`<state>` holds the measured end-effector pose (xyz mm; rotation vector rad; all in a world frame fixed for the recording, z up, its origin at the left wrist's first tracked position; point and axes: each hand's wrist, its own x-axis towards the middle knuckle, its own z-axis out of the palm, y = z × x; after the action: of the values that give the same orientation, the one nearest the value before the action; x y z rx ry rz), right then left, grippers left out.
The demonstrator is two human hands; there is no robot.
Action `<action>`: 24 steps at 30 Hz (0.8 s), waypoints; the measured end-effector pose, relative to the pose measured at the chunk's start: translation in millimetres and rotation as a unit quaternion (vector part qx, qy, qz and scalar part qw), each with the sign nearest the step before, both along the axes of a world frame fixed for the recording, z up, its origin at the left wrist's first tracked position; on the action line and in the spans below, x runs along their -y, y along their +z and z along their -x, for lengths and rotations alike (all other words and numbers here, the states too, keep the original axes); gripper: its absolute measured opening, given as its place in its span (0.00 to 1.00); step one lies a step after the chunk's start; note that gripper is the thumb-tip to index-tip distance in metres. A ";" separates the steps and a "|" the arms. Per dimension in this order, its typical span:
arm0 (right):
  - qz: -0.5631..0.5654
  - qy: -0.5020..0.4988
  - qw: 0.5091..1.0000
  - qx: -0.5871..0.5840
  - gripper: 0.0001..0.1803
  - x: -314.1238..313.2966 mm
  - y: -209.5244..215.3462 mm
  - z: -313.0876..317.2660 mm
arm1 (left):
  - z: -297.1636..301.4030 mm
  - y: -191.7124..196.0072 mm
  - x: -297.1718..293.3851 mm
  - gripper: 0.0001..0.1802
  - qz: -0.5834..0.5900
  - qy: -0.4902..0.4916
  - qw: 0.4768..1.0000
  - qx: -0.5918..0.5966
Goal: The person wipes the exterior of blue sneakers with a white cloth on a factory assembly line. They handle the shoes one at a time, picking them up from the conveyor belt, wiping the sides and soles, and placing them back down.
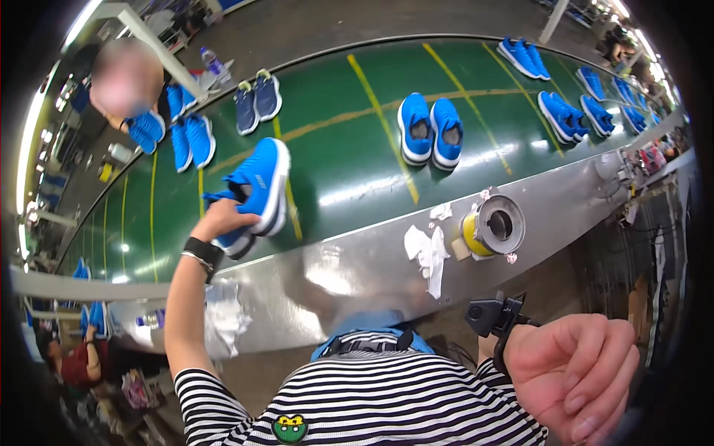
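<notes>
My left hand (223, 221) is closed around a pair of blue sneakers (262, 172) with white soles, tilted over the near side of the green conveyor belt (327, 178). The two shoes overlap, so part of the lower one is hidden. At the lower right my right hand (576, 368) is raised near my body, away from the belt, its fingers loosely curled with nothing visible in them. Another blue pair (431, 132) stands upright at the middle of the belt, toes pointing away. A dark navy pair (258, 101) sits beyond my left hand.
Along the belt's near side runs a metal ledge (357, 275) holding white cloths (426, 253) and a yellow-sided metal container (500, 225). More blue sneakers (561, 117) stand to the right, others (192, 141) to the left. A person (128, 78) is across the belt at the far left.
</notes>
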<state>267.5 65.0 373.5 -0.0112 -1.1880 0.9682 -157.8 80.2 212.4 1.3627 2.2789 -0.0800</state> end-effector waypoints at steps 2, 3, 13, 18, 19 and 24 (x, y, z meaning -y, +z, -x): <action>0.066 0.066 0.995 0.039 0.04 6.8 4.2 -19.2 | -48.8 -13.1 28.5 0.34 0.008 -0.021 1.000 -0.010; 0.059 0.084 0.994 0.032 0.05 6.7 1.9 -25.0 | -67.3 -24.2 46.1 0.33 -0.001 -0.021 1.000 0.002; 0.332 0.138 0.873 0.331 0.18 -25.1 -154.1 27.7 | -205.8 -112.7 154.9 0.28 -0.093 -0.004 0.993 0.077; 0.394 0.185 0.729 0.528 0.36 19.7 -323.3 63.9 | -186.8 -98.3 193.3 0.25 -0.289 0.114 0.935 0.169; 0.430 0.182 0.713 0.522 0.40 29.0 -336.4 73.8 | -177.3 -108.4 204.8 0.26 -0.300 0.166 0.925 0.161; 0.434 0.139 0.747 0.485 0.36 30.5 -362.3 121.6 | -124.7 -186.7 200.5 0.40 -0.229 0.312 0.836 0.390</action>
<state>145.9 34.5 11.2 -1.2590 -1.5564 1.8264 -33.1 -120.3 25.7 0.5588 1.9150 1.0908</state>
